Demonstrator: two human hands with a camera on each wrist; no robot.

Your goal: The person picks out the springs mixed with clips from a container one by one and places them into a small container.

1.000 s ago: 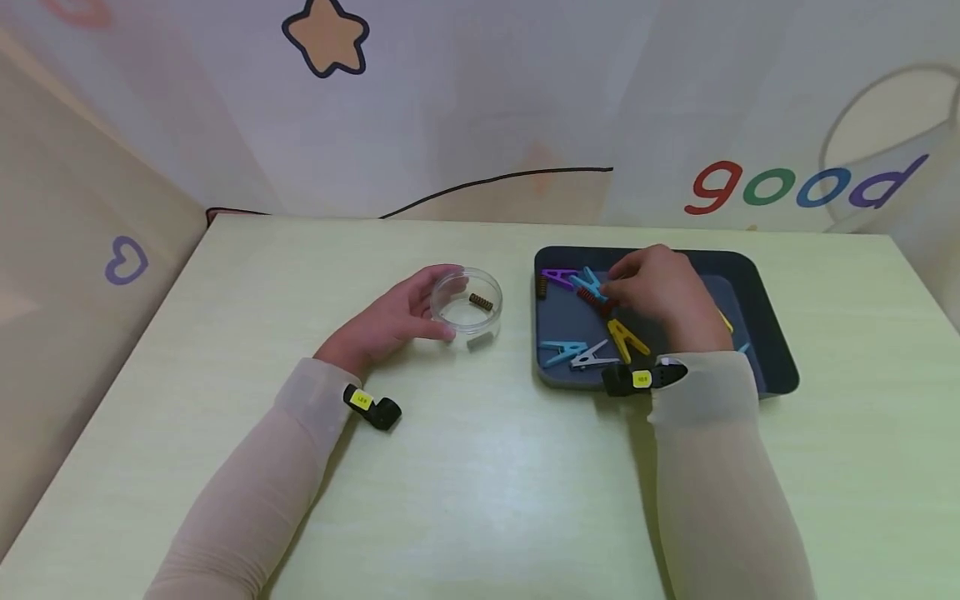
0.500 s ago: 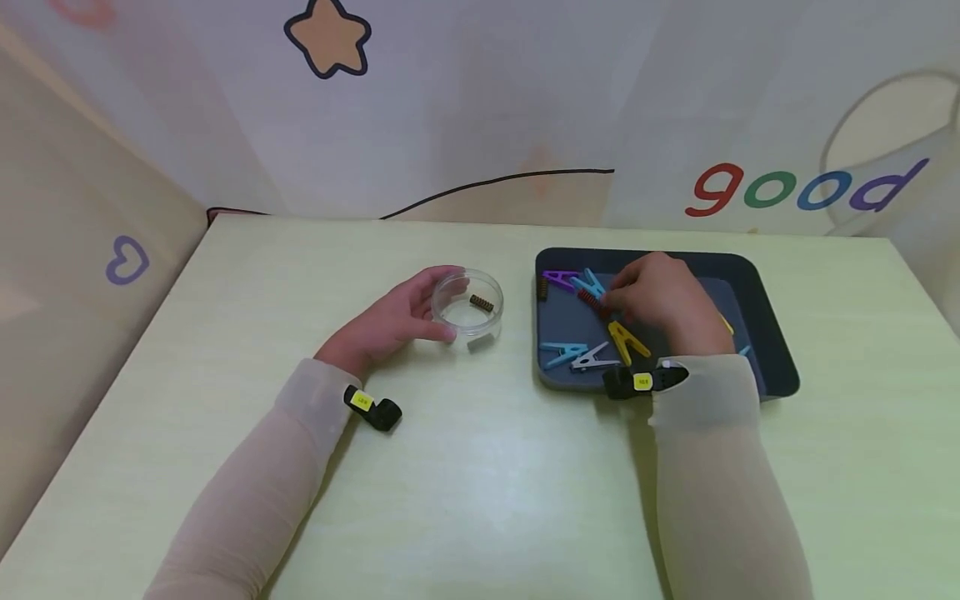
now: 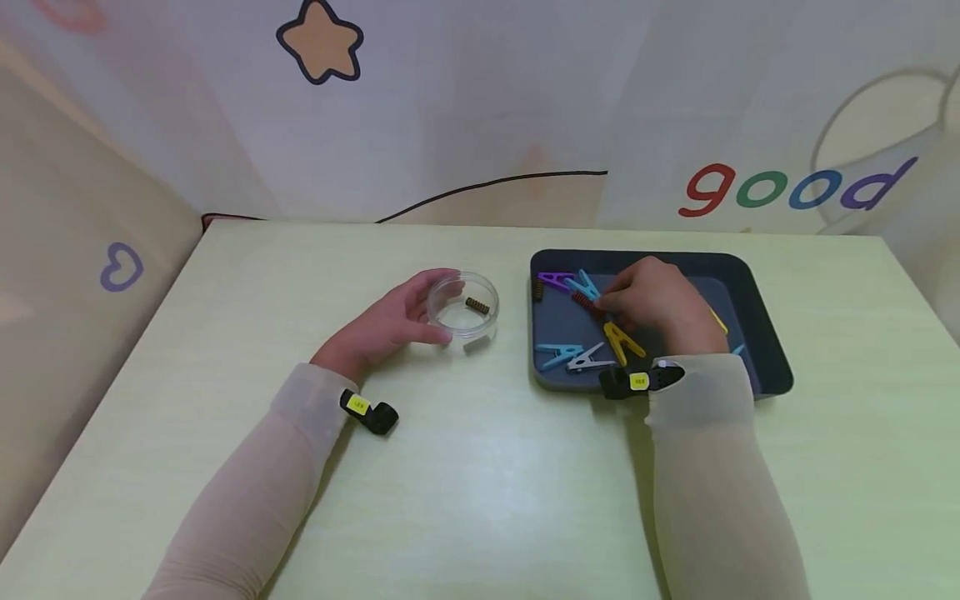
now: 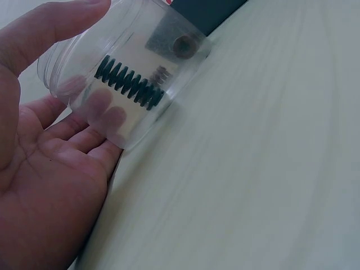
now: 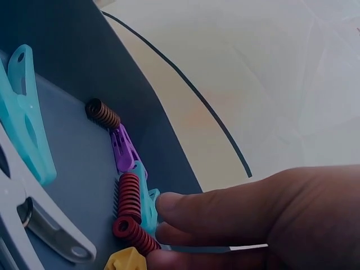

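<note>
My left hand (image 3: 390, 327) grips a clear plastic jar (image 3: 442, 321) on the table, thumb and fingers around its side. A dark coil spring (image 4: 129, 82) lies inside the jar. My right hand (image 3: 660, 304) reaches down into the dark grey tray (image 3: 772, 358). In the right wrist view its fingertips (image 5: 169, 205) are at the end of a light blue clothespin (image 5: 147, 208), beside two red coil springs, one upright (image 5: 129, 197) and one slanted (image 5: 135, 233). Whether they pinch anything is hidden.
Also in the tray are a purple clothespin (image 3: 555, 279), a brown spring (image 3: 537, 290), a yellow clothespin (image 3: 621, 342), another light blue clothespin (image 3: 558, 354) and a grey one (image 3: 588, 358). The tray's raised wall surrounds them. Behind the table stands a printed backdrop (image 3: 480, 108).
My right hand has dipped slightly within the tray, its fingertips staying by the red springs and blue clothespin. The left hand keeps its grip on the jar. The head view has shifted slightly.
</note>
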